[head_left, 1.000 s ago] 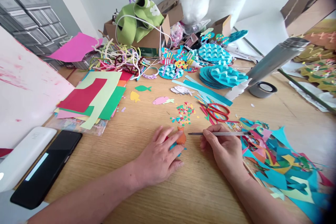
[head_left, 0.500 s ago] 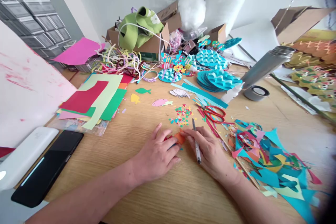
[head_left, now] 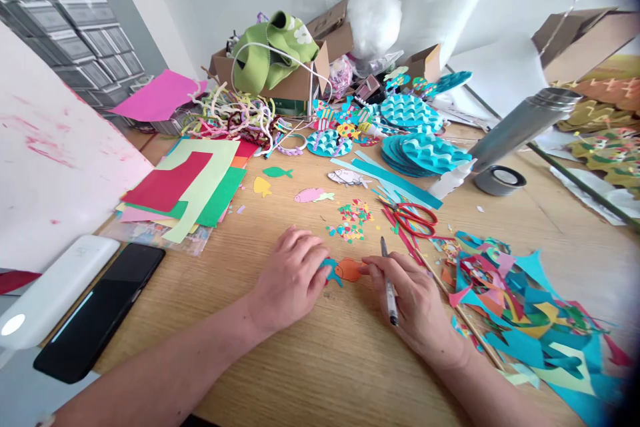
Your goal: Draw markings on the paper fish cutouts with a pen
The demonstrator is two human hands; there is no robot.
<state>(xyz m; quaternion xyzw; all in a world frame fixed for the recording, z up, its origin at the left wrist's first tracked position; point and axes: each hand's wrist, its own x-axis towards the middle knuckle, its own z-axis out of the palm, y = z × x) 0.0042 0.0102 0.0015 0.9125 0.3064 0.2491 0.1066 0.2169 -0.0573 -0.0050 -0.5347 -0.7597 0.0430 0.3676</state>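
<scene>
One orange paper fish [head_left: 349, 270] and one blue paper cut-out [head_left: 332, 273] lie touching on the brown wooden tabletop [head_left: 320, 367]. Right hand [head_left: 413, 290]: clamped on a slim grey, black-tipped pen [head_left: 389, 288], at the fish's tail. Left hand [head_left: 290, 277]: at the cut-out; grip cannot be determined.

Left hand [head_left: 289, 280] palm-down, fingers bent together; right hand [head_left: 413, 297] opposite, fingers curled inward.

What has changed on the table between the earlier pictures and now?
The orange fish has turned, its tail now toward the right hand, whose fingers are at it. That hand keeps the pen, swung from pointing left to pointing away. The left hand has drawn back leftward, off the orange fish. The scissors and green fish stayed.
</scene>
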